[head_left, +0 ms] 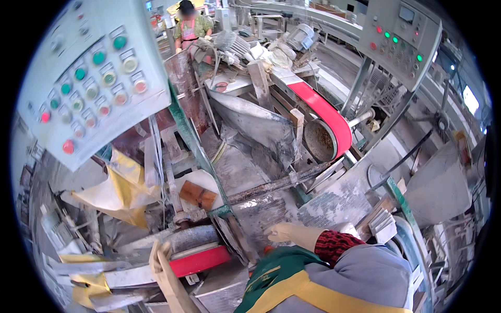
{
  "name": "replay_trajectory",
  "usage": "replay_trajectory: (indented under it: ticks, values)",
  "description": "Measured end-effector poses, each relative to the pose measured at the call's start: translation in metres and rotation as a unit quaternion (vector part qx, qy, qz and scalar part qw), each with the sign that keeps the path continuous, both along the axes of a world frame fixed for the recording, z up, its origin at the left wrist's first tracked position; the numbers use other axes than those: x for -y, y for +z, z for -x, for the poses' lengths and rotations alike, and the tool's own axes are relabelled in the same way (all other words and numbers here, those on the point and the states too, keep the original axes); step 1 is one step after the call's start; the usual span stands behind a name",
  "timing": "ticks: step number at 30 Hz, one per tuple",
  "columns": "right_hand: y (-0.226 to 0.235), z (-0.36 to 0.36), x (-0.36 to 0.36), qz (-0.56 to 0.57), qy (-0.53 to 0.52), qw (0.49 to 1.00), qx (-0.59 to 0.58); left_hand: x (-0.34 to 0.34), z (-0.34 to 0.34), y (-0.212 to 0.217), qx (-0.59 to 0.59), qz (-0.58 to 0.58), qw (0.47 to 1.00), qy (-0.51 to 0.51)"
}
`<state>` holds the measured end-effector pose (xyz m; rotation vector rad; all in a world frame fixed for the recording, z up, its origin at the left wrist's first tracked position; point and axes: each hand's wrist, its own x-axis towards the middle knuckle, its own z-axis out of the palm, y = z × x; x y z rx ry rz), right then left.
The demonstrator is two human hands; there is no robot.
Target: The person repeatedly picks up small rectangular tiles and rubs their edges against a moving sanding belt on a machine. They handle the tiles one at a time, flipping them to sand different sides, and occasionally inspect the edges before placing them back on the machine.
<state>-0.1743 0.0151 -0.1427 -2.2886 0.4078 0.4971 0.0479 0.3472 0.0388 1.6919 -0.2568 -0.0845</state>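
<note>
Both of my hands wear long beige rubber gloves. My left hand [160, 255] is raised at the lower left with its fingers stretched and slightly apart, holding nothing I can see. It is beside the near red belt [201, 261], which runs by a grey roller [194, 237]. My right hand [284, 233] reaches leftward in front of my body over a wet grey surface [261, 214], fingers extended and nothing visible in them. A red and black sleeve [336, 246] shows above that glove. A green apron [279, 279] with a yellow band covers my front.
A control panel [99, 78] with coloured buttons hangs at the upper left, another panel [399, 41] at the upper right. A red belt [326, 112] curves round a wheel ahead. A dirty bar [284, 183] crosses the middle. Beyond motors [232, 44] stands another person [190, 28].
</note>
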Motion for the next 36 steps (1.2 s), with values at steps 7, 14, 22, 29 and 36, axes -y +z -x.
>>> replay_trajectory:
  ticks: [7,14,22,29,36]
  values:
    - [-0.065,0.103,0.126,-0.035,-0.12,0.99,0.069,0.075,0.004,0.0,-0.062,0.074,0.994,-0.06]
    - [-0.144,0.124,0.263,-0.086,-0.229,0.97,0.006,0.157,-0.021,0.011,-0.072,0.068,0.995,-0.03]
    - [-0.125,0.086,0.347,-0.276,-0.319,0.906,0.035,0.305,0.009,-0.011,-0.109,0.026,0.965,-0.238]
    - [-0.059,0.108,0.324,-0.202,-0.334,0.921,-0.012,0.217,-0.049,-0.004,0.111,-0.316,0.915,0.223]
    - [-0.039,0.168,0.313,-0.187,-0.33,0.922,-0.077,-0.007,-0.076,-0.087,-0.245,-0.422,0.718,0.496]
